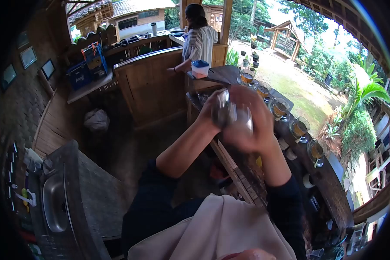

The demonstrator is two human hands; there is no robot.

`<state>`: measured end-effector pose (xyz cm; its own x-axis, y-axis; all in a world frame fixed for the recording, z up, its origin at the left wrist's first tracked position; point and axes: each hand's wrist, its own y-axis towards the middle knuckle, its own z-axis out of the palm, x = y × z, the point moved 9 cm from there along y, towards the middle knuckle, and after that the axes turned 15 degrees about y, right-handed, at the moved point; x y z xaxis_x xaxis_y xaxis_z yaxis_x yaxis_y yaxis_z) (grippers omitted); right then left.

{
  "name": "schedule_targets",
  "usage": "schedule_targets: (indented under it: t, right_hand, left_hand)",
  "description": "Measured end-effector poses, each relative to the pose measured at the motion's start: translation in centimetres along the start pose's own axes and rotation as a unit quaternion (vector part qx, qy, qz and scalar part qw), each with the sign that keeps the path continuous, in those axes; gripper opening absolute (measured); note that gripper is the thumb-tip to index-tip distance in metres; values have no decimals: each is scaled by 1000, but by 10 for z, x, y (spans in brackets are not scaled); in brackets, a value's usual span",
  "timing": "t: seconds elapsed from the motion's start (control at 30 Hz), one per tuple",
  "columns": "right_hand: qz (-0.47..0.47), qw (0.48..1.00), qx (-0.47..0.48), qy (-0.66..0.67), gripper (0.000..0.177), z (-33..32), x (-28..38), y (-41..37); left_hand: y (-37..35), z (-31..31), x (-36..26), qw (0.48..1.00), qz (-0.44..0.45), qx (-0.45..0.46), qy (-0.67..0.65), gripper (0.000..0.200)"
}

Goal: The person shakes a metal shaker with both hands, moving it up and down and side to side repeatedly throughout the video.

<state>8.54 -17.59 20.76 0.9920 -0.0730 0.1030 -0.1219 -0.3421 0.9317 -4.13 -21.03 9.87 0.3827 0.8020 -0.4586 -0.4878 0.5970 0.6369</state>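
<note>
Grips one shiny object (224,113), too blurred to name, in the closed left hand (208,113), with the right hand (261,115) against it, grip unclear. Has five glass cups (299,127) of amber liquid lined along the counter (333,195), seemingly poured already, beyond one blue-lidded tub (199,71); cannot tell the work left.

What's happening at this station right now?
The wearer's left hand and right hand are both on a shiny object, too motion-blurred to identify. To the right, glass cups with amber-coloured contents stand in a row along the dark wooden counter. A tub with a blue lid sits beyond the hands, near another person in a striped top.
</note>
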Motion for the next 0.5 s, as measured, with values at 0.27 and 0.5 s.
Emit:
schedule_targets:
  t: [0.27, 0.5]
  right_hand:
    - [-235, 969, 71, -40, 20, 25, 116, -7]
    - [83, 991, -46, -91, 46, -6, -23, -22]
  left_hand:
    - [-9, 91, -10, 990, 65, 52, 114, 52]
    - [6, -34, 28, 969, -35, -241, 35, 34]
